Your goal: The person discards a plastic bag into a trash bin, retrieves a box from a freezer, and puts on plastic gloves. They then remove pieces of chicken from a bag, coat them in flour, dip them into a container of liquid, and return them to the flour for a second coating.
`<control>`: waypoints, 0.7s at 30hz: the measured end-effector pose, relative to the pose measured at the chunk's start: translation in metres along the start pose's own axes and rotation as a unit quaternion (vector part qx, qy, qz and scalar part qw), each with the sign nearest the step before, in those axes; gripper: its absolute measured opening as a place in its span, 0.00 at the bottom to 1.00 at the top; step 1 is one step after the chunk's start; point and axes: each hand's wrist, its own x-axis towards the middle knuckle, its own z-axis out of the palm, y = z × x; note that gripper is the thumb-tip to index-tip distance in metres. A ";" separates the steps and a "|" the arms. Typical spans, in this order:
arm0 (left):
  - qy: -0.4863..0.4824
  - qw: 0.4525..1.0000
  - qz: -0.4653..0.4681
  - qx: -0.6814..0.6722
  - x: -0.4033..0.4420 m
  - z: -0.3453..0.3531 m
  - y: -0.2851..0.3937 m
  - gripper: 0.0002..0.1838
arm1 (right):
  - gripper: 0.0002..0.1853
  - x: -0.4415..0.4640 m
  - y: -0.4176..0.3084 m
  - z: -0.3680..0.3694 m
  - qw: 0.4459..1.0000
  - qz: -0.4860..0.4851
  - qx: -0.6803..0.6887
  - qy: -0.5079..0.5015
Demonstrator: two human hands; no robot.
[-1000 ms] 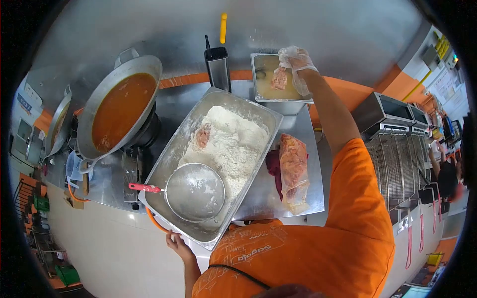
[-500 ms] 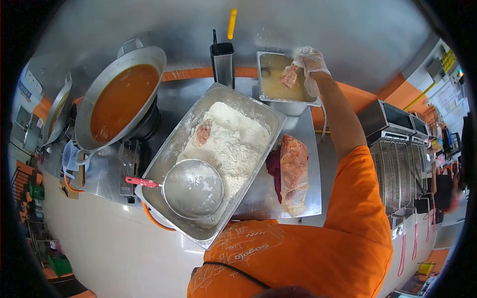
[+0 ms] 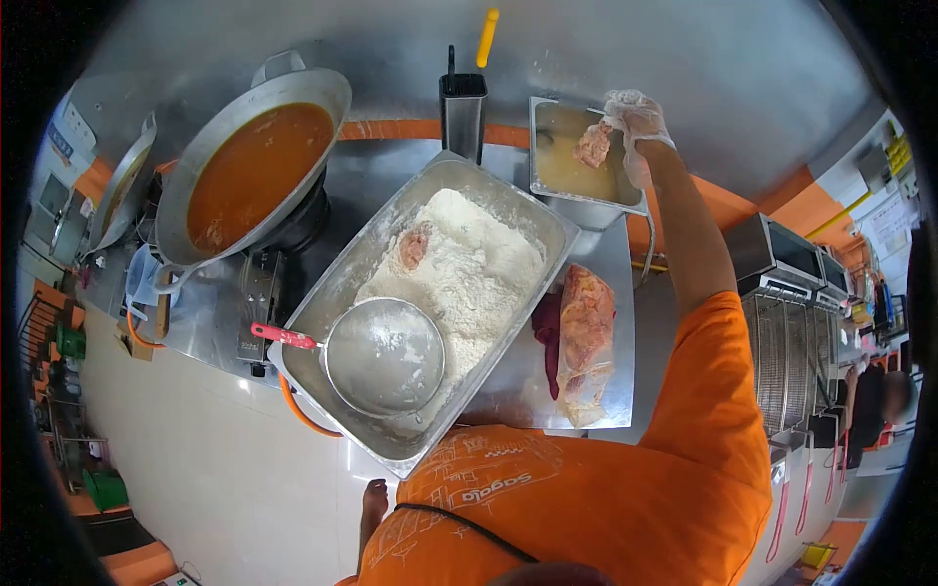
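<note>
My right hand, in a clear plastic glove, grips a raw chicken piece above a steel pan of cloudy liquid. A second chicken piece lies on the white flour in a large steel tray. Across the tray's near left part rests a round sieve with a red handle. To the right is a clear bag of raw chicken beside a dark red cloth. My left hand hangs low by my body; its fingers are too small to read.
A big wok of orange-brown oil stands on a burner to the left. Behind the tray is a dark-topped steel holder. Wire fry baskets and another person are at the right.
The view has shifted, so the counter things sit farther right. My left hand has come into sight at the bottom. My right hand still holds the chicken piece over the liquid.
</note>
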 end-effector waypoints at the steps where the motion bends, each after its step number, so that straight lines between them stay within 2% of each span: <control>1: 0.001 1.000 -0.003 -0.001 -0.003 0.001 -0.003 0.12 | 0.09 -0.003 -0.010 0.001 0.996 0.059 0.060 -0.009; 2: 0.011 0.999 -0.004 0.045 -0.005 0.001 -0.005 0.12 | 0.09 -0.006 -0.013 0.002 0.986 0.119 0.119 -0.017; 3: 0.021 0.996 -0.004 0.090 -0.005 0.000 -0.006 0.12 | 0.09 0.002 -0.009 0.003 0.985 0.120 0.120 -0.017; 4: 0.022 0.996 -0.004 0.091 -0.001 -0.003 -0.017 0.12 | 0.10 0.017 0.009 0.005 0.984 -0.026 -0.171 -0.037; 5: 0.003 0.998 -0.049 0.035 0.006 -0.005 -0.035 0.12 | 0.10 0.026 0.021 0.006 0.878 -0.169 -0.445 -0.053; 6: -0.017 0.995 -0.094 -0.022 0.005 -0.005 -0.036 0.12 | 0.10 0.024 0.022 0.009 0.878 -0.169 -0.444 -0.054; 8: -0.016 0.995 -0.092 0.032 0.000 -0.007 -0.037 0.12 | 0.10 0.019 0.023 0.011 0.974 -0.102 -0.200 0.007; 9: -0.015 0.992 -0.092 0.085 -0.009 -0.009 -0.032 0.12 | 0.10 0.017 0.030 0.012 0.975 -0.100 -0.200 0.005; 11: 0.001 0.993 -0.084 0.084 -0.014 -0.007 -0.029 0.12 | 0.11 0.026 0.038 0.016 0.959 -0.169 -0.226 0.010; 12: 0.016 0.993 -0.076 0.086 -0.016 -0.007 -0.032 0.12 | 0.11 0.019 0.021 0.014 0.959 -0.171 -0.225 0.008; 13: 0.018 0.993 -0.076 0.084 -0.014 -0.007 -0.034 0.12 | 0.12 0.012 0.003 0.010 0.998 -0.023 -0.053 -0.007; 14: 0.021 0.990 -0.038 0.136 -0.016 -0.008 -0.032 0.13 | 0.13 0.009 -0.005 0.011 0.984 0.127 0.123 -0.024; 15: 0.024 0.982 0.001 0.185 -0.017 -0.007 -0.028 0.13 | 0.13 0.015 -0.001 0.014 0.984 0.125 0.124 -0.026; 16: 0.025 0.983 0.001 0.183 -0.020 -0.005 -0.026 0.13 | 0.12 0.020 0.001 0.015 0.989 0.010 -0.137 -0.057; 17: 0.020 0.986 -0.035 0.160 -0.032 -0.004 0.002 0.13 | 0.12 0.026 0.013 0.017 0.912 -0.105 -0.388 -0.082; 18: 0.015 0.988 -0.070 0.138 -0.047 0.000 0.037 0.13 | 0.12 0.028 0.033 0.018 0.912 -0.106 -0.387 -0.082; 19: 0.016 0.988 -0.070 0.135 -0.038 -0.001 0.020 0.13 | 0.11 0.031 0.055 0.019 0.943 -0.161 -0.291 -0.027; 20: 0.024 0.988 -0.021 0.150 -0.030 0.000 0.006 0.13 | 0.10 0.034 0.065 0.021 0.958 -0.214 -0.189 0.027; 21: 0.032 0.986 0.027 0.164 -0.019 -0.003 -0.020 0.13 | 0.10 0.024 0.040 0.020 0.958 -0.216 -0.187 0.025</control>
